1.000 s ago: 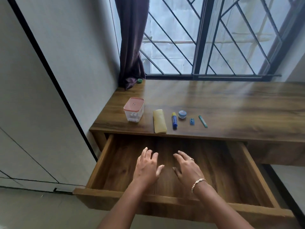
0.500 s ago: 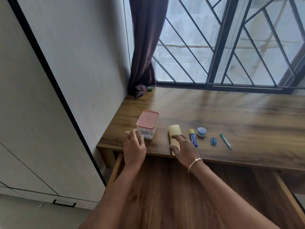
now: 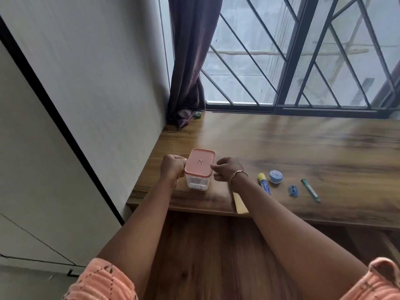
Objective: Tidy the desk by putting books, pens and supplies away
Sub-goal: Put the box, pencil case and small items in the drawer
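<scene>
1. Head view: a small rectangular storage box (image 3: 198,183) stands on the wooden worktop (image 3: 303,148) near its front left corner. Its body is clear ribbed plastic and white contents show through the wall.
2. The box's lid (image 3: 200,164) is matte salmon-pink plastic with rounded corners. A small dark rectangular mark sits at its centre, too small to read.
3. The left grip (image 3: 173,168) has its fingers curled round the box's left side, just under the lid rim.
4. The right grip (image 3: 227,172) has its fingers curled, and the fingertips pinch the lid's right edge. A gold chain bracelet (image 3: 237,175) circles that wrist.
5. To the right lies a row of supplies:
   - a flat pale-yellow oblong (image 3: 240,204), partly under the right forearm
   - a blue tube with a yellow cap (image 3: 264,184)
   - a round blue tin (image 3: 275,176) whose label is illegible
   - a blue sharpener (image 3: 293,190)
   - a slim green stick (image 3: 310,190)
6. Below the worktop's front edge, an open wood-grain drawer (image 3: 205,256) shows its floor.
</scene>
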A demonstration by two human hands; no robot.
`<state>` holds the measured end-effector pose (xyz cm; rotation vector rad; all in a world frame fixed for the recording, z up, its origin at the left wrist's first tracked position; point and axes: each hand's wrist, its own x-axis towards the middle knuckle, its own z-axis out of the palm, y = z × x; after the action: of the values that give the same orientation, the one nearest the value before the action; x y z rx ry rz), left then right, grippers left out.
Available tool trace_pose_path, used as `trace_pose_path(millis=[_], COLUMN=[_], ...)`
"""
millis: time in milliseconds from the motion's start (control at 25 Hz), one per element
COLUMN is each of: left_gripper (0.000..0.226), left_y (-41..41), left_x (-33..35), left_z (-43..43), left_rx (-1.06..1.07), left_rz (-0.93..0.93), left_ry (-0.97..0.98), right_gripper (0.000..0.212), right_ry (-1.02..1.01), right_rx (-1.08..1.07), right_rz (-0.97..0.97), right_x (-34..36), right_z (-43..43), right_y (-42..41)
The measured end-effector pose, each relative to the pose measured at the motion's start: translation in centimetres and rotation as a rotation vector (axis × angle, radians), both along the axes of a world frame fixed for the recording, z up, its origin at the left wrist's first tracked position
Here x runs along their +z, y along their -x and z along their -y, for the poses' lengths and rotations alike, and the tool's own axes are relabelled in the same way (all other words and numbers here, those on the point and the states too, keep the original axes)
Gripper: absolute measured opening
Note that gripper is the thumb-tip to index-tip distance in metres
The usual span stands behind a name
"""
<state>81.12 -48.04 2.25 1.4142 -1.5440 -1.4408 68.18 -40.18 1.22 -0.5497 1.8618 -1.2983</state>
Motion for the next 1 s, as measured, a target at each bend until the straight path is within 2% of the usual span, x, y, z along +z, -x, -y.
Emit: trace_pose_path(millis=[80,160,280,400,640,760,880,1000], left_gripper=[0.016,0.007,0.007,0.005,0.008,0.012,0.008,0.013], left_y=[-0.1,-0.2,-1.2,-3.2,-8.8,-11.3,-13.0,-14.0], left_x=[0.0,0.1,0.7,1.9,3.6,3.1,1.1,-1.5], left_z=[0.3,0.2,-0.7,-2.3,-7.0,-9.2,-11.3,-13.1], left_rx=[-0.004,-0.015,-0.067,-0.127,-0.274,-0.355,-0.407,-0.45], left_rz=[-0.021,-0.029,-0.039,-0.044,0.148,0.264,0.402,0.547], left_ry=[-0.05,-0.071,-0.076,-0.08,-0.156,-0.181,-0.234,-0.311], right_gripper=[0.021,0.019,0.024,0.025,0.022,0.023,0.027,0.032], right_ry=[0.0,-0.013,-0.041,-0.021,-0.038,-0.093,-0.163,-0.242], right_rx=[0.022,0.026,0.011,0.046,0.186,0.298,0.349,0.379], right_rz=[0.016,0.012,-0.001,0.105,0.35,0.364,0.363,0.382], right_x=[0.0,0.1,0.7,1.6,2.8,1.9,-0.6,-3.2], right_z=[0.0,0.0,-0.7,-2.8,-9.1,-12.1,-14.4,-16.0], right_y=[-0.4,-0.8,-1.3,-2.3,-6.3,-8.2,-10.1,-12.2])
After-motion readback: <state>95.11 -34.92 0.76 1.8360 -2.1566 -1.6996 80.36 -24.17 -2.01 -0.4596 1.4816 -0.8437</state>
